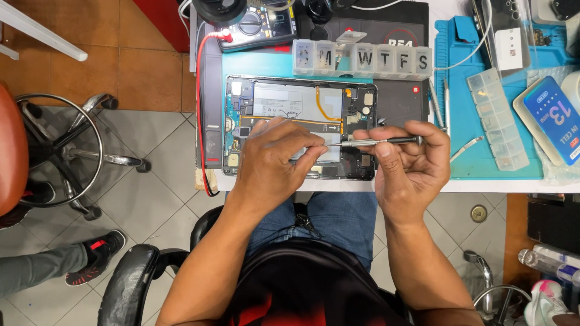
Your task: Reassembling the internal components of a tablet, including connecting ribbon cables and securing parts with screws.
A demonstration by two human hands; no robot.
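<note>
At frame centre, on the worktop edge: opened tablet, back cover off, boards, battery and orange flex cables exposed. It lies flat, long side parallel to the worktop's near edge.

Left hand: rests on the lower middle of the tablet, fingers curled, tips pinched together right at the screwdriver tip. Whether there's a screw between the fingertips, can't tell, too small.

Right hand: just right of the tablet, thumb and fingers pinching a slim precision screwdriver. Tool lies nearly horizontal, tip pointing left over the tablet's lower right area, meeting the left fingertips.

Around it:
- Clear weekly pill organiser directly above the tablet, top-centre of frame, one lid flipped up.
- Multimeter upper left of the worktop; its red lead runs down the tablet's left side and over the worktop edge.
- Blue mat right of the tablet, with a second clear compartment strip lying on it at a slant.
- Metal tweezers on the mat, near the right hand.
- Blue boxed part at far right.

Lower frame: person's jeans, black chair armrest. Far left: a stool base on the tiled floor and another person's shoe, well apart from the worktop.
</note>
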